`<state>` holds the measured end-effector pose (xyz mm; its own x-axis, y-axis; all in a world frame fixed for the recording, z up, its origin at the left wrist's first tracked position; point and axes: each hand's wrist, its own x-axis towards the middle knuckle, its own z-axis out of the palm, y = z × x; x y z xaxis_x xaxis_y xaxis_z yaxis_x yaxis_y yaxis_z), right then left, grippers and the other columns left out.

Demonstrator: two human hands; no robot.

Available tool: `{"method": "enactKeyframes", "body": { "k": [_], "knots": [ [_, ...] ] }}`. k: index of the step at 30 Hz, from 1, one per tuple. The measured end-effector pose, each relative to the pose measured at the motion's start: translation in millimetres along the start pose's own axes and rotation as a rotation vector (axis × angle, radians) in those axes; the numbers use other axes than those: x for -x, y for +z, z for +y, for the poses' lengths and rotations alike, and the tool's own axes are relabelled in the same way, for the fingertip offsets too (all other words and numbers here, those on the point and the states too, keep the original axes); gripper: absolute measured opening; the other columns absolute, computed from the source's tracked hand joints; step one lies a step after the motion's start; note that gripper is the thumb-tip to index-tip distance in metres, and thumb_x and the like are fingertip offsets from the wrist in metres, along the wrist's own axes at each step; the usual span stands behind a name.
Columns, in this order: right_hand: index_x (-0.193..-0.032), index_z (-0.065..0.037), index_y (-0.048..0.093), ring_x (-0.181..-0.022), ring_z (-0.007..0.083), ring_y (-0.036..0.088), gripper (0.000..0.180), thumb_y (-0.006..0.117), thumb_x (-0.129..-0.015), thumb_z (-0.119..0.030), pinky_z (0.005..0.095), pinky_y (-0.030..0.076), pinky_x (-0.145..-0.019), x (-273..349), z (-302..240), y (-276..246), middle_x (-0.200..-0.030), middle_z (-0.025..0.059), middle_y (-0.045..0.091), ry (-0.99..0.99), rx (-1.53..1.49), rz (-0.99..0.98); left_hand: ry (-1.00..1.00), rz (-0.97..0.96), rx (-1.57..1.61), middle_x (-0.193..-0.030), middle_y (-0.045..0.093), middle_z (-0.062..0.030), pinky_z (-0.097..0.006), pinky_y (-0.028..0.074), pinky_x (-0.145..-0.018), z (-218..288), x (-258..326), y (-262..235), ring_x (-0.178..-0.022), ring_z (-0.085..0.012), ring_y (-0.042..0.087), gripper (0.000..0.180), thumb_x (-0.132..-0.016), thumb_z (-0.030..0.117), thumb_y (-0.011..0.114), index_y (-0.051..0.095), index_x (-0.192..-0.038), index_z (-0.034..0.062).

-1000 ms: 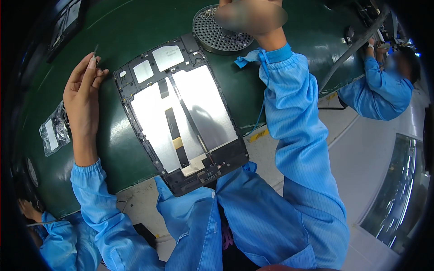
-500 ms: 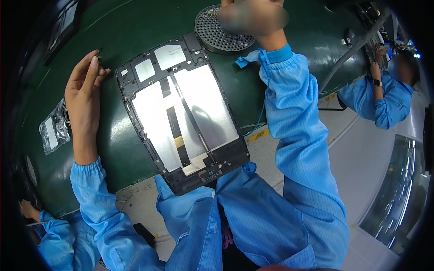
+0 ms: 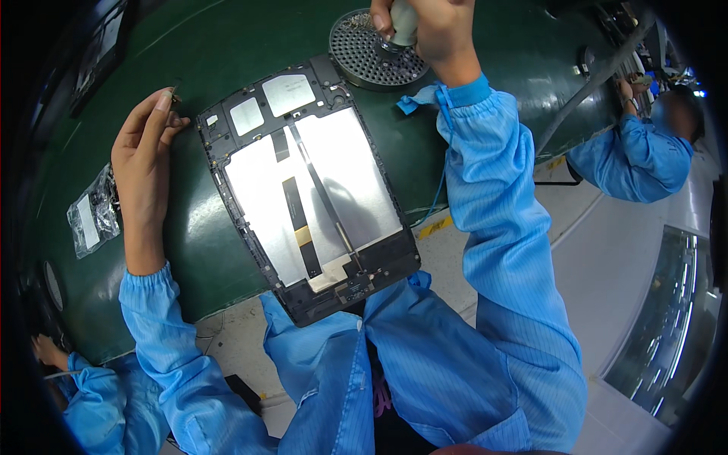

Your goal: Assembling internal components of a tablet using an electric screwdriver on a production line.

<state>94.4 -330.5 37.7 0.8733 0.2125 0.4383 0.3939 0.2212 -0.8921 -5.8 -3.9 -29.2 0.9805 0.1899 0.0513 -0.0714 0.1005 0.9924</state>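
An opened tablet (image 3: 341,178) with a black frame, silver inner plates and a dark flat cable lies tilted, its lower end over the bench edge near my lap. At its far right stands a round dark tray (image 3: 360,57) full of holes, with small metal bits like screws at its upper left. My right hand (image 3: 440,30) is closed round a pale-handled screwdriver (image 3: 405,24), its metal collar down at the tray; the tip is hidden. Left of the tablet, my left hand (image 3: 148,140) pinches a tiny dark piece (image 3: 176,96), too small to name.
On the green bench (image 3: 197,38), a clear plastic bag (image 3: 92,216) with dark contents lies left of my left wrist. A dark framed object (image 3: 106,45) stands at the far left. A co-worker (image 3: 641,155) in blue is at the right; another's sleeve (image 3: 106,402) shows lower left.
My right hand was blurred over the tray; now it is sharp, with the screwdriver in view at the tray. My left hand has shifted very slightly right.
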Motion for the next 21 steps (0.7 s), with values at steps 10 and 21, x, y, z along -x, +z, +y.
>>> {"method": "enactKeyframes", "body": {
  "k": [10, 21],
  "knots": [
    [-0.112, 0.011, 0.063, -0.051, 0.0173, 0.057, 0.033, 0.057, -0.084, -0.005, 0.0293, 0.048, -0.046, -12, -5, 12, -0.101, 0.0217, 0.069, -0.034, -0.027, 0.003, -0.045, -0.122, -0.333, -0.093, 0.072, -0.0019, -0.024, 0.043, -0.074, 21, 9, 2, -0.08, -0.0082, 0.055, 0.027, -0.092, 0.024, 0.075, 0.079, -0.105, -0.0004],
    [-0.103, 0.01, 0.068, -0.051, 0.0159, 0.063, 0.024, 0.06, -0.086, -0.005, 0.0294, 0.049, -0.042, -17, -22, 144, -0.091, 0.0168, 0.071, -0.042, -0.172, -0.246, 0.027, -0.121, -0.344, -0.094, 0.076, -0.0083, -0.024, 0.053, -0.08, 11, 12, 9, -0.088, -0.0118, 0.069, 0.026, -0.09, 0.018, 0.079, 0.078, -0.106, -0.0022]
  ]
}}
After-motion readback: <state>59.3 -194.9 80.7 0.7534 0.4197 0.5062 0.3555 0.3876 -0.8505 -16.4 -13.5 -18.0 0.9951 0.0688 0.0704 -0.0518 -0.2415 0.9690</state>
